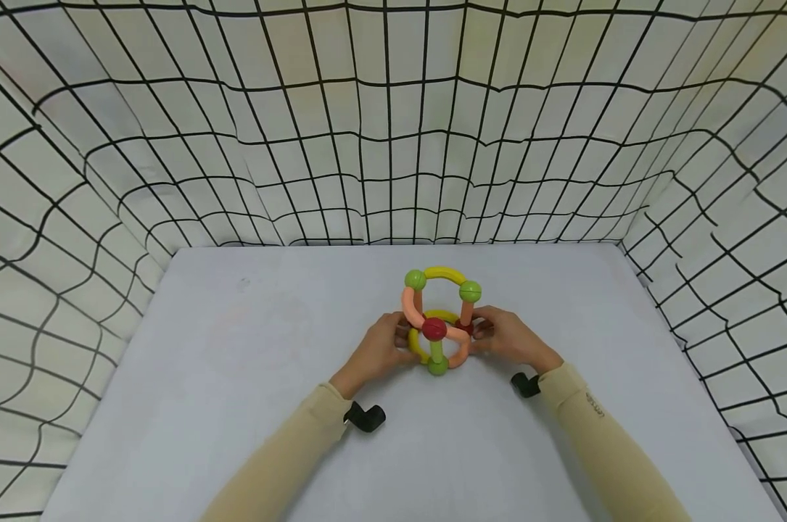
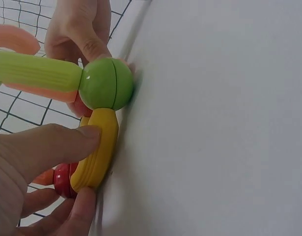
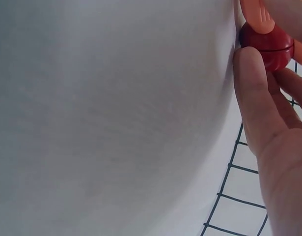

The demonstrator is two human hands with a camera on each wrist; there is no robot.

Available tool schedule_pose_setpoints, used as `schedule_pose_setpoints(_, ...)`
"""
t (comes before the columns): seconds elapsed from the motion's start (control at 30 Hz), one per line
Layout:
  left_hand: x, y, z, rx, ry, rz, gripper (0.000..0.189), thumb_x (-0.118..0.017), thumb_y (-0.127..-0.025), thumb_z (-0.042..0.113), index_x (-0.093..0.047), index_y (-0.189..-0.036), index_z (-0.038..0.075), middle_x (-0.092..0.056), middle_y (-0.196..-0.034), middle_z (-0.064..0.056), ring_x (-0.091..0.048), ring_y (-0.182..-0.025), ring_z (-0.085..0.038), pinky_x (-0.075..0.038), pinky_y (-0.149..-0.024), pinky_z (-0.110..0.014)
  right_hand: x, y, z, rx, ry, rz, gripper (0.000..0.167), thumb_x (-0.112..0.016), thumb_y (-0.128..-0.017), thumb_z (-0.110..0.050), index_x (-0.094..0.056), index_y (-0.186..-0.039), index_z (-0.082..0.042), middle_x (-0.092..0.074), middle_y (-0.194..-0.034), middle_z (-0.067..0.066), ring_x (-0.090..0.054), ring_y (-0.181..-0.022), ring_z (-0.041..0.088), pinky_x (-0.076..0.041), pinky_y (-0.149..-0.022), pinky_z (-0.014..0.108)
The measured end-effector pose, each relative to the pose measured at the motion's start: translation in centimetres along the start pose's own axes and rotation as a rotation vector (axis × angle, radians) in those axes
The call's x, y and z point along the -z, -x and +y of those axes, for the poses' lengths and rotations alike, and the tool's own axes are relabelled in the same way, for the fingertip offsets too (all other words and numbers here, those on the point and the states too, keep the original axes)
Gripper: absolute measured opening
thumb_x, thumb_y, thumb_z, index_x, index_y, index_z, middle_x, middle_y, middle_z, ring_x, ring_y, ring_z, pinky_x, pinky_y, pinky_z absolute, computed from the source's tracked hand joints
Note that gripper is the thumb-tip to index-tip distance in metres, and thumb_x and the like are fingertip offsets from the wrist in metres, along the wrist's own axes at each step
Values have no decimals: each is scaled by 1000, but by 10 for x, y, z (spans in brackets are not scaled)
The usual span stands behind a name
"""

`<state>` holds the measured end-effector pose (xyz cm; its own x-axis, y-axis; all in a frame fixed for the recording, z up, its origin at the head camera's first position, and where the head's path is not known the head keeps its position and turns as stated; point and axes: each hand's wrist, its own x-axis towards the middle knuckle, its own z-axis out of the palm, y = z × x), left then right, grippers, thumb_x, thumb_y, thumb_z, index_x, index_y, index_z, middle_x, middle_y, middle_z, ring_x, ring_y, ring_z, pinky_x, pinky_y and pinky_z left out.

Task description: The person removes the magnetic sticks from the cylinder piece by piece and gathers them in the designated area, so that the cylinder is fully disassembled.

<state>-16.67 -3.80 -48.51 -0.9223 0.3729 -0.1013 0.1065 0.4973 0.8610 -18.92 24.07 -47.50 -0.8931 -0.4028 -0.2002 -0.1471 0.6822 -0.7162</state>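
Observation:
A toy frame of balls and rods (image 1: pixel 434 330) stands on the white table, in front of me and a little right of centre. Green balls (image 1: pixel 470 291), red balls, and yellow, orange and green rods make up its cage-like shape. At its lower left my left hand (image 1: pixel 383 344) pinches a curved yellow rod (image 2: pixel 99 147), thumb on one face and fingers on the other. On the opposite side my right hand (image 1: pixel 513 337) holds the base around a red ball (image 3: pixel 268 46) and the orange rod (image 3: pixel 259 17) joined to it. Some fingertips are hidden behind the pieces.
The white tabletop (image 1: pixel 236 377) spreads around the toy. A white wall with a black grid net (image 1: pixel 393 159) encloses the back and both sides. Small black wrist-worn parts (image 1: pixel 365 417) stick out near both cuffs.

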Motion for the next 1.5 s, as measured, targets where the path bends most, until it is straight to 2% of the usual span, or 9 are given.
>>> schedule_pose_setpoints(0.33,-2,6,1,5,-6,2,67,-87,-82,9,-54,-140,0,-59,-128,-15,-70,-112,-24,-61,-97,-36,1,2,3,-1,-21,-11,58,-84,-87,-18,-61,-139,-8,-65,-136,17,-68,-117,30,-56,-105,49)
schedule_pose_setpoints(0.47,6,12,1,3,-7,21,73,-88,-81,16,-53,-144,5,-59,-132,-12,-69,-112,-23,-60,-98,-37,2,6,2,-8,-6,14,62,-82,-88,-19,-57,-144,-8,-65,-137,16,-68,-117,29,-56,-104,48)
schedule_pose_setpoints(0.6,19,22,3,-18,-5,73,78,-87,-82,20,-49,-149,8,-59,-136,-11,-67,-115,-25,-59,-100,-40,9,14,-1,-24,-4,60,65,-80,-89,-19,-54,-147,-10,-64,-140,14,-68,-120,30,-56,-104,49)
schedule_pose_setpoints(0.73,32,30,7,-156,-20,143,74,-87,-83,19,-51,-146,7,-60,-137,-15,-66,-118,-29,-61,-97,-40,18,24,-4,-23,-2,125,62,-78,-91,-19,-53,-148,-9,-63,-143,15,-67,-122,32,-56,-105,50)
schedule_pose_setpoints(0.83,40,35,13,-279,-75,188,66,-88,-83,19,-56,-140,8,-61,-135,-12,-66,-117,-29,-62,-93,-37,25,31,-8,0,0,178,62,-78,-92,-19,-53,-147,-7,-62,-143,16,-68,-120,33,-56,-105,51)
schedule_pose_setpoints(0.93,45,39,23,-372,-132,222,58,-88,-83,19,-60,-134,10,-62,-131,-10,-66,-113,-28,-63,-88,-34,31,39,-14,32,8,219,62,-79,-91,-18,-54,-146,-6,-64,-140,18,-69,-116,32,-57,-104,51)
schedule_pose_setpoints(1.1,52,44,42,-481,-200,263,51,-86,-84,16,-63,-129,8,-64,-124,-11,-65,-107,-26,-62,-84,-33,36,48,-25,77,26,287,54,-80,-91,-17,-60,-140,-9,-68,-134,16,-73,-108,28,-59,-99,49)
schedule_pose_setpoints(1.27,53,40,56,-583,-300,250,46,-86,-84,17,-66,-125,8,-65,-123,-7,-62,-108,-20,-60,-83,-31,33,55,-37,123,35,318,41,-80,-91,-17,-67,-130,-13,-72,-125,11,-73,-101,20,-62,-95,37)
schedule_pose_setpoints(1.5,45,35,65,-671,-475,251,40,-85,-86,23,-71,-120,7,-68,-122,-5,-61,-117,-21,-59,-101,-30,20,60,-54,258,28,296,34,-82,-88,-14,-72,-121,-14,-75,-118,5,-72,-99,20,-62,-91,41)
